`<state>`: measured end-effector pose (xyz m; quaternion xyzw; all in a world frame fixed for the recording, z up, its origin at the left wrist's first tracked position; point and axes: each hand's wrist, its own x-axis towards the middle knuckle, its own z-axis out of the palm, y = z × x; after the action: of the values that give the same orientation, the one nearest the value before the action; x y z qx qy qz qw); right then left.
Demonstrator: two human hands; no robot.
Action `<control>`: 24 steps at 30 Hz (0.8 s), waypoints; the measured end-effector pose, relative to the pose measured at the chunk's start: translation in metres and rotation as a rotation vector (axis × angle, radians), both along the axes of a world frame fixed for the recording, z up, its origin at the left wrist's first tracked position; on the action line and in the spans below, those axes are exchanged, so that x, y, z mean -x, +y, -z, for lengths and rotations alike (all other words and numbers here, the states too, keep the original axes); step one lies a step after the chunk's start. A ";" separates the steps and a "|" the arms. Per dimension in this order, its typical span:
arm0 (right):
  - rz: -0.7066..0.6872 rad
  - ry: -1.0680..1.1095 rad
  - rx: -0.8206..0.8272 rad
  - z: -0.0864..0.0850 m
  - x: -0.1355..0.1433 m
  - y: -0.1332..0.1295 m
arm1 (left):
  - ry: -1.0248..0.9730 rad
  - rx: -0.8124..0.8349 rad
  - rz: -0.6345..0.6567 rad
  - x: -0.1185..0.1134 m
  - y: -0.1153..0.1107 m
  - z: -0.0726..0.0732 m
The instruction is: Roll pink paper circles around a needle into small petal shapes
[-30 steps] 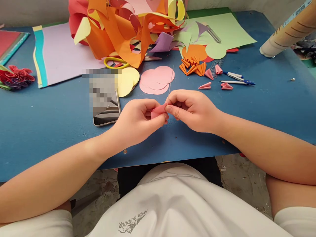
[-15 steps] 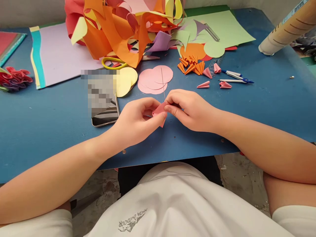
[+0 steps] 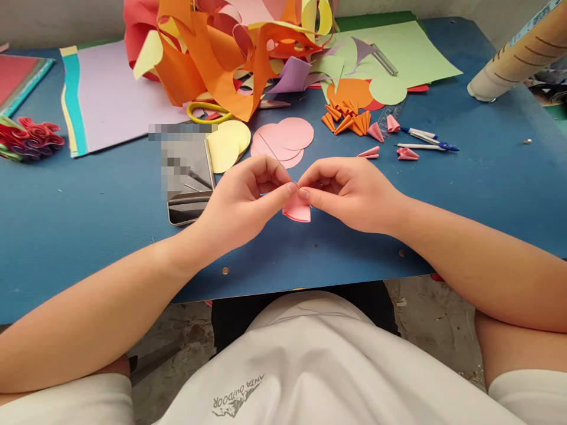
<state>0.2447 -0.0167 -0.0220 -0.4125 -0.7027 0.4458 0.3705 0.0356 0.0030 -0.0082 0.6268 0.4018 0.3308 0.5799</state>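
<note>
Above the table's front part my two hands meet at the pinched top of a folded pink paper piece, whose wider end hangs down. Thumb and fingers of my left hand are closed around a thin wire or needle-like strand beside the paper's tip. My right hand pinches the paper's top from the other side. The strand slants up and left over some pink paper circles. My fingertips hide where strand and paper meet.
Yellow paper circles and a partly blurred phone-like slab lie left of centre. Orange paper cones, pink rolled pieces and a compass lie right. Yellow-handled scissors sit beneath a heap of paper scraps.
The strand has swung from nearly upright to leaning left. My left fingers have moved up to the tip, and the pink paper now hangs wide end down below both hands.
</note>
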 end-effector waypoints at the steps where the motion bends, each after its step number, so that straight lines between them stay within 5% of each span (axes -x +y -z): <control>1: -0.002 -0.005 -0.016 0.000 0.000 0.000 | -0.023 -0.005 -0.030 0.000 0.000 0.001; 13: -0.002 -0.056 -0.071 -0.003 -0.002 0.000 | -0.230 0.141 -0.083 -0.001 0.000 0.000; 19: 0.034 0.024 -0.051 0.002 0.001 -0.001 | -0.195 0.061 -0.141 -0.003 -0.004 0.003; 24: 0.047 -0.032 -0.214 0.003 0.002 -0.001 | -0.110 0.051 -0.133 -0.002 -0.005 0.004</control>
<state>0.2426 -0.0179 -0.0247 -0.3942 -0.7422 0.3528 0.4114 0.0379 -0.0020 -0.0120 0.5645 0.4183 0.3925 0.5935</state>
